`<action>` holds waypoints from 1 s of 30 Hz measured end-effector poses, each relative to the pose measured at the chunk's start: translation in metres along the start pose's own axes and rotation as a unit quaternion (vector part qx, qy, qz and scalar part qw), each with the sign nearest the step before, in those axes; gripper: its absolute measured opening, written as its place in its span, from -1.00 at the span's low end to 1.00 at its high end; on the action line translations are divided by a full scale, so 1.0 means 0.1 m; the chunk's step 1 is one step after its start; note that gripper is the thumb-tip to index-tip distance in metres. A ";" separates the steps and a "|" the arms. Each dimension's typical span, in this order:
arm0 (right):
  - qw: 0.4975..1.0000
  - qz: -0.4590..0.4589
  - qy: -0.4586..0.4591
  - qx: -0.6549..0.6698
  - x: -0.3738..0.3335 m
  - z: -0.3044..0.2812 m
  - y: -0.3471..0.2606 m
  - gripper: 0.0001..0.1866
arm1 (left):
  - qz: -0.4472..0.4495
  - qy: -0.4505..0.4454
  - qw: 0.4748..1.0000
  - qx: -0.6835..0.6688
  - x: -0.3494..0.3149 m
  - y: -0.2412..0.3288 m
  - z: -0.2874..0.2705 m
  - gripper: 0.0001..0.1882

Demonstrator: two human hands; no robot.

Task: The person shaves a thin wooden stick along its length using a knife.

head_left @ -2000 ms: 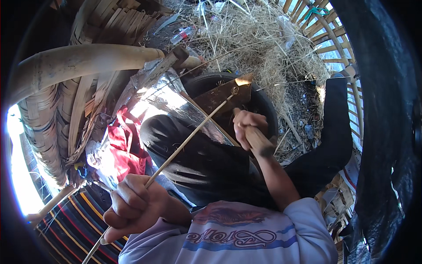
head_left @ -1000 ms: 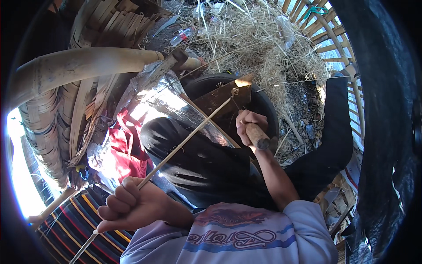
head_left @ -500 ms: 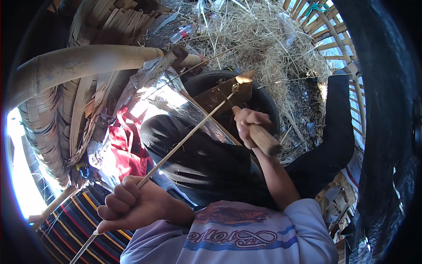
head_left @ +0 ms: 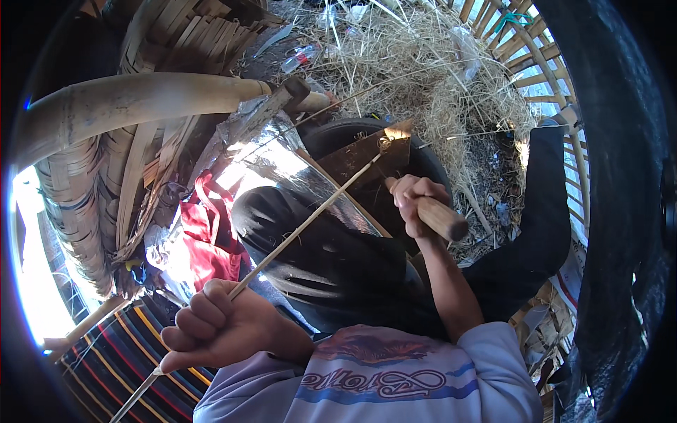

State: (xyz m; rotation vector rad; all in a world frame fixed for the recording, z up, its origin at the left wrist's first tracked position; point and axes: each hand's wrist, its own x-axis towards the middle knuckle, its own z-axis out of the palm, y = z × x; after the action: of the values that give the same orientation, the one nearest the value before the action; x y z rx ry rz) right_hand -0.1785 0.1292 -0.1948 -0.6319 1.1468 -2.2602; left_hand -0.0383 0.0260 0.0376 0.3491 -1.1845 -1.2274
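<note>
A long, thin, pale strip (head_left: 310,220), which looks like bamboo or cane, runs slantwise across my dark trouser leg. My left hand (head_left: 215,324) is closed around its lower part, and the tail comes out below the fist. Small curled shavings cling to its far end, over a brown flat piece (head_left: 367,156). Right of that end, my right hand (head_left: 417,197) is wrapped round the thick wooden handle (head_left: 443,218) of what looks like a knife. Its blade is dark against the shadow, so I cannot tell whether it touches the strip.
A black round tub (head_left: 328,137) stands beyond my knee, with a heap of dry shavings (head_left: 437,106) behind it. A thick bamboo pole (head_left: 162,95) crosses the left side. Red cloth (head_left: 208,243) lies beside my leg; a slatted bamboo frame (head_left: 546,63) curves along the right.
My right hand has moved a little to the right with the wooden handle, away from the strip's far end. My left hand keeps its grip on the strip.
</note>
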 end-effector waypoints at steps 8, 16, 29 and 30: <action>0.993 -0.001 0.011 -0.121 -0.02 -0.45 0.35 -0.79 | 0.000 -0.143 0.985 -0.096 0.07 -0.10 0.03 -0.43; 0.954 -0.052 0.065 -0.289 -0.07 -0.65 -0.08 -0.87 | 0.078 -0.074 0.993 -0.037 0.34 0.48 -0.33 -0.43; 0.926 -0.032 0.376 0.023 -0.62 -0.66 -0.54 -0.86 | -0.067 -0.191 0.979 -0.019 -0.02 -0.09 -0.37 -0.43; 0.921 -0.037 0.388 0.003 -0.66 -0.62 -0.55 -0.87 | -0.070 -0.178 0.981 0.039 -0.02 -0.05 -0.36 -0.42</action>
State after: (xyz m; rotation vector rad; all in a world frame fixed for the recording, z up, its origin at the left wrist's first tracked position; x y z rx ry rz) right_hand -0.1799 0.2350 -0.1936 0.2865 1.4671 -2.6580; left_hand -0.0101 0.0130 0.0179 0.2808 -1.5387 -1.4084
